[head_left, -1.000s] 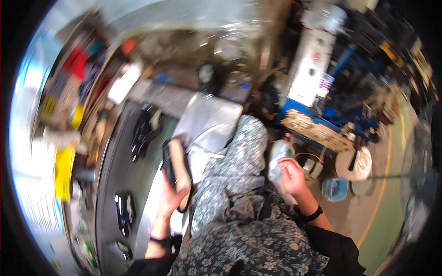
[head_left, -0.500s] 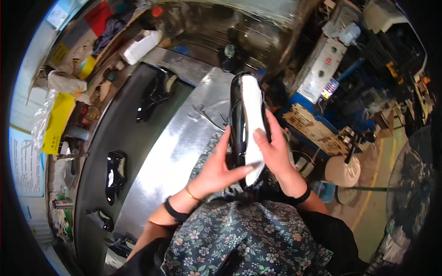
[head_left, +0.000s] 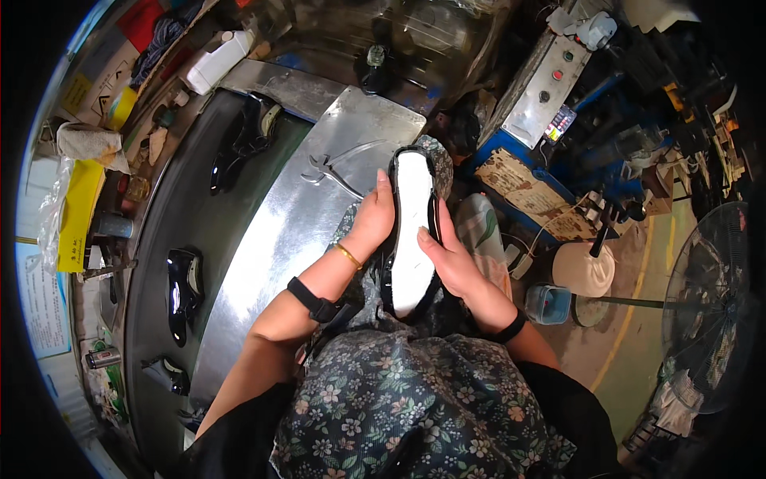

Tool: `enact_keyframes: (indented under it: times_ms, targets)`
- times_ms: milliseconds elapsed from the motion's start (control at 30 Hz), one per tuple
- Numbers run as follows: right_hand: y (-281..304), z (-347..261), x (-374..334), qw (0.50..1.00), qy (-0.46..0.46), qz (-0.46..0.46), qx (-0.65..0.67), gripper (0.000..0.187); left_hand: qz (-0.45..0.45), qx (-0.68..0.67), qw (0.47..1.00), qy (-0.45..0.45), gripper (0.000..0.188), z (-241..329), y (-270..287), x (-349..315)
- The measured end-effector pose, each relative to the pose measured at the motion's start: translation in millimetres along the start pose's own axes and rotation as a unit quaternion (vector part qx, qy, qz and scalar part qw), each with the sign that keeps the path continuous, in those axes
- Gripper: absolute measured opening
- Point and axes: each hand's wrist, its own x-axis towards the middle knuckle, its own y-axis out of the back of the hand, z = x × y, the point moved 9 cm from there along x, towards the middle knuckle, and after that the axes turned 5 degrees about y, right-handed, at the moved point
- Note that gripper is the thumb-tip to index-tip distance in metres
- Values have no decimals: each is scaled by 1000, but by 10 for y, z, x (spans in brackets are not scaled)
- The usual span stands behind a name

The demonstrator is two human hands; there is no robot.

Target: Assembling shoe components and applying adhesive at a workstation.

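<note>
Black shoe [head_left: 413,239], white face up, sits over the lap between both hands. Left hand [head_left: 373,217] is closed along its left edge, fingers mostly hidden; right hand [head_left: 456,262] grips the opposite side, thumb on the white face, some fingertips out of sight. Pincers [head_left: 329,169] lie on metal bench [head_left: 271,239]. Fan [head_left: 710,311] fades into the dark right rim.

Left hand [head_left: 375,217] grips a shoe [head_left: 409,230] (right hand [head_left: 458,263] too).
</note>
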Motion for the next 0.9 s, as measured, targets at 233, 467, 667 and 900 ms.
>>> enact_keyframes:
  times_ms: [233,467,667,900]
  targets:
    - [-31,-44,210,1000,-8,1,3,76,-28,-93,995,-25,64,-37,-46,2]
    - [-195,-167,351,948,43,44,-311,80,227,604,640,-417,17,938,-52,-445]
    - [-155,-110,194,963,181,24,-197,72,200,202,892,-352,36,191,267,-581]
    - [0,-266,421,998,26,-30,40,63,-191,-483,847,111,58,-115,-186,-58]
